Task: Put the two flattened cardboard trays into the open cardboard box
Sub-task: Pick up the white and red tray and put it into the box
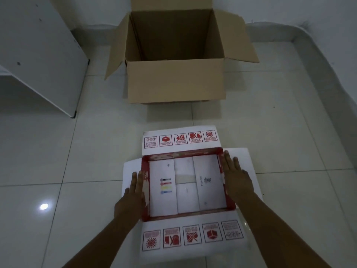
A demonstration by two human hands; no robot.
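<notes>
A flattened white cardboard tray (185,184) with red borders and red warning symbols on its far and near flaps lies on the floor in front of me. Whether a second tray lies under it I cannot tell. My left hand (133,196) rests flat on the tray's left red edge, fingers stretched forward. My right hand (236,176) lies flat on its right red edge, fingers spread. Neither hand grips anything. The brown open cardboard box (175,82) stands upright beyond the tray, flaps out, its inside dark and seemingly empty.
A white cabinet panel (44,60) leans at the left. White walls rise behind the box, and a raised white curb (318,47) curves along the right. The glossy tiled floor (77,151) surrounds the tray and box.
</notes>
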